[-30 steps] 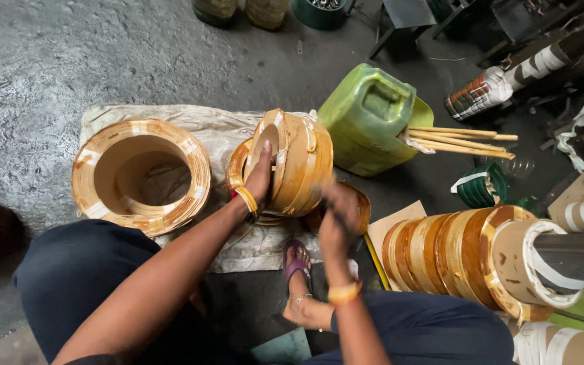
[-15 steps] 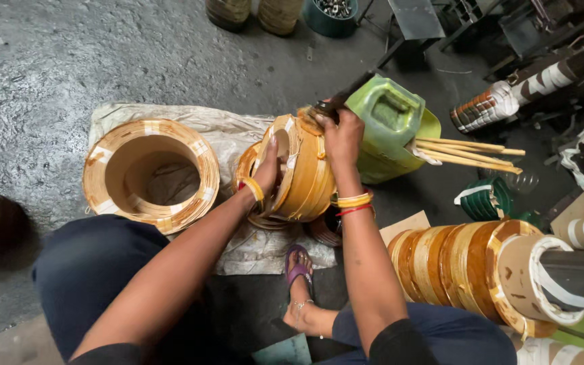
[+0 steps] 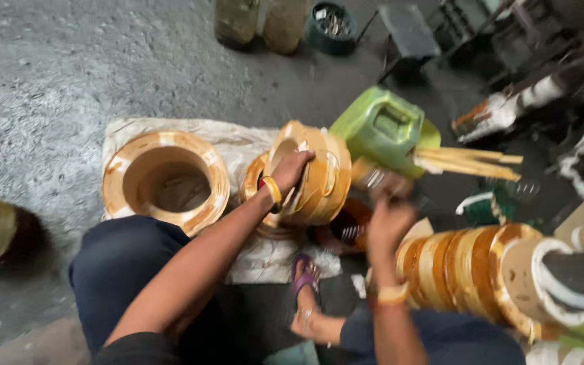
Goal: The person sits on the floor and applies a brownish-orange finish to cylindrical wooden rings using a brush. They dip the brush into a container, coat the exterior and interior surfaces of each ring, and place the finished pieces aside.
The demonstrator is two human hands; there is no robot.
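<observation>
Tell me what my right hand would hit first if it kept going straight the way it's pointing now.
Probably the green plastic jerrycan. Your right hand is raised and points up and away from you, with the can just beyond it. The picture is blurred and depth is unclear, so the bundle of wooden sticks beside it could come first.

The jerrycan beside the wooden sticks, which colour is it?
Green, seen in the head view: the jerrycan beside the wooden sticks.

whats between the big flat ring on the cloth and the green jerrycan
In the head view, the upright stack of tan rings gripped by the left hand stands between the flat ring and the green jerrycan.
</observation>
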